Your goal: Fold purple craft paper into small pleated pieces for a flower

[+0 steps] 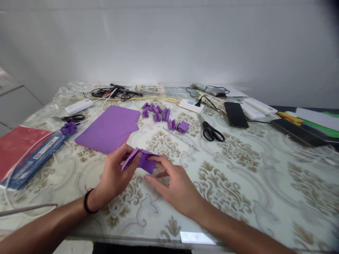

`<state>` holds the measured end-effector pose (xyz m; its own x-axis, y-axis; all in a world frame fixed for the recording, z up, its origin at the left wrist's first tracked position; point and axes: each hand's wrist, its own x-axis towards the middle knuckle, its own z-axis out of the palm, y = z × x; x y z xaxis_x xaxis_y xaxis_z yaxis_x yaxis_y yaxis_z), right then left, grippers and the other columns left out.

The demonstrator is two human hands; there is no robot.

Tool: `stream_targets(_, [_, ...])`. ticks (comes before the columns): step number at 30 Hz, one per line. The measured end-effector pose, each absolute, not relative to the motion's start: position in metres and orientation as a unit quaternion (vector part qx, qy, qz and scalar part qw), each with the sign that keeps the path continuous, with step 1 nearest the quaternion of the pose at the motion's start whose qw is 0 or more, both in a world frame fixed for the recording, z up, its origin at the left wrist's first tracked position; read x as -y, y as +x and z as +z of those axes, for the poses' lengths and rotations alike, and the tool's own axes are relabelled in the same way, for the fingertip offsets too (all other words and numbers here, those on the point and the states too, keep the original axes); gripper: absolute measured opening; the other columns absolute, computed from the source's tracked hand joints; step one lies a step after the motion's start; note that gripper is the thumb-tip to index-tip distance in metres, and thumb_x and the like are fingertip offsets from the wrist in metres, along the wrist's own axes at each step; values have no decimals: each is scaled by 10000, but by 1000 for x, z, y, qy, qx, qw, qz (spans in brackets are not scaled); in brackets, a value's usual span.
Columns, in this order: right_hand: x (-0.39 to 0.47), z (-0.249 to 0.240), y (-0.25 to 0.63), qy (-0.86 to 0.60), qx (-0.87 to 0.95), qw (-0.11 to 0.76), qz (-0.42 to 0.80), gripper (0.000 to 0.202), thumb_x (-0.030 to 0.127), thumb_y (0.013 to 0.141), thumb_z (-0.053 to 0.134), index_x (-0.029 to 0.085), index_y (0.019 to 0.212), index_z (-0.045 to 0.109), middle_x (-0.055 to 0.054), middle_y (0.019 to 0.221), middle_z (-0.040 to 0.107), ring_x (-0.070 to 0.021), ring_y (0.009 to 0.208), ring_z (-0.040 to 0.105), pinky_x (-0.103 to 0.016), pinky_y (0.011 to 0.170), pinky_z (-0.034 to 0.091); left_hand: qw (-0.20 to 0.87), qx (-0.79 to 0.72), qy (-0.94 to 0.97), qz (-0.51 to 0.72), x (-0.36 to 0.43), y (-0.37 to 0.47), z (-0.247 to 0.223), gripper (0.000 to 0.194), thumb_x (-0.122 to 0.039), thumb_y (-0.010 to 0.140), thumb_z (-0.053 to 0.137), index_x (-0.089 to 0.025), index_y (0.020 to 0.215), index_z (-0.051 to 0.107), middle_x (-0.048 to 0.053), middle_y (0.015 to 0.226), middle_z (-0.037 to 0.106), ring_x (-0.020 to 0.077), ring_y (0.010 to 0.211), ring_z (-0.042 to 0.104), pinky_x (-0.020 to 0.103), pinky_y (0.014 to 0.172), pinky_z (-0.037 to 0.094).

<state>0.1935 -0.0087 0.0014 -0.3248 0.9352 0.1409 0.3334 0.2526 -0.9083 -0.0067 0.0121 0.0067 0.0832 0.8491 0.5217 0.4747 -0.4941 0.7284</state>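
Observation:
My left hand (116, 171) is closed on a folded purple paper (147, 165), its thumb in front and its fingers behind the thick pleated end. The paper's right flap stands opened out at an angle, above the table. At that flap, the fingers of my right hand (176, 183) grip the edge, while its thumb sits lower, apart from the paper. Just beyond my left hand lies a stack of flat purple sheets (108, 127), with a bit of red showing under its edge. Several small folded purple pieces (166, 114) are grouped farther back.
Black-handled scissors (210, 132) and a clear ruler (181, 138) lie beyond my right hand. A second pair of scissors (72, 118), a crumpled purple piece (69, 128) and a red sheet (22, 144) are left. A phone (236, 114), power strip (191, 105) and cables stand farther back.

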Motion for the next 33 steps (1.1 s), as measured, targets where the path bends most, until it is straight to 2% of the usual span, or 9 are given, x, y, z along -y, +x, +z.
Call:
stream_targets(4, [9,2,193,-429,683,389,445,225,283,1033,600,243,1251,640,-83,1141,819,-193,760,778,-263,549,592,202,-459,700,509,-11,-5,6,161,-155,952,679,-207,821,600,-62,690,614,95,574,513,202,541,411])
stream_targets(8, [8,1,193,-418,669,407,460,194,254,1034,592,241,1221,643,-72,1103,822,-167,689,747,-262,551,594,209,-465,682,524,-9,-3,3,189,-188,963,681,-219,820,562,-63,689,597,110,587,511,223,560,432])
stream_targets(10, [7,1,193,-409,660,414,475,214,243,1018,635,248,1231,652,-67,1126,815,-169,748,758,-275,620,625,211,-467,679,525,-9,-3,3,194,-194,968,678,-225,818,557,-62,676,589,118,586,507,234,560,434])
stream_targets(14, [8,2,195,-374,645,398,535,353,261,990,718,300,1331,640,-64,1276,763,-213,1026,766,-280,719,649,212,-458,682,529,-8,-5,4,187,-170,969,671,-230,829,563,-47,724,631,127,619,548,246,588,463])
stream_targets(17, [9,1,196,-360,625,380,578,417,297,987,738,331,1383,613,-62,1316,736,-216,1022,758,-285,702,656,212,-452,686,530,-8,-6,5,189,-126,962,667,-232,843,565,-47,754,646,122,637,566,242,609,480])
stream_targets(24, [7,-1,192,-363,553,440,607,232,284,977,719,284,1204,671,-48,1139,753,-207,995,734,-251,636,673,216,-434,708,513,-5,-5,3,137,-106,976,649,-236,949,615,-33,854,702,123,706,621,237,661,514])
stream_targets(28, [6,-1,193,-387,559,461,570,172,279,934,749,265,1097,695,-17,1010,742,-155,746,705,-246,563,664,214,-427,721,502,-9,-5,-1,114,-143,986,652,-244,1036,638,4,997,721,171,893,700,291,805,560])
stream_targets(30, [5,-2,195,-408,589,460,524,138,259,937,733,258,1074,712,1,920,739,-132,635,684,-250,555,651,181,-421,729,508,-10,-5,-2,185,-149,960,691,-253,1101,629,22,1068,724,206,1003,718,341,909,566])
stream_targets(33, [2,-2,198,-428,643,455,443,96,215,939,694,241,1027,725,1,846,748,-153,631,722,-281,600,649,112,-424,749,496,-10,-5,3,336,-151,925,734,-266,1212,605,47,1131,736,236,1060,730,388,962,574])
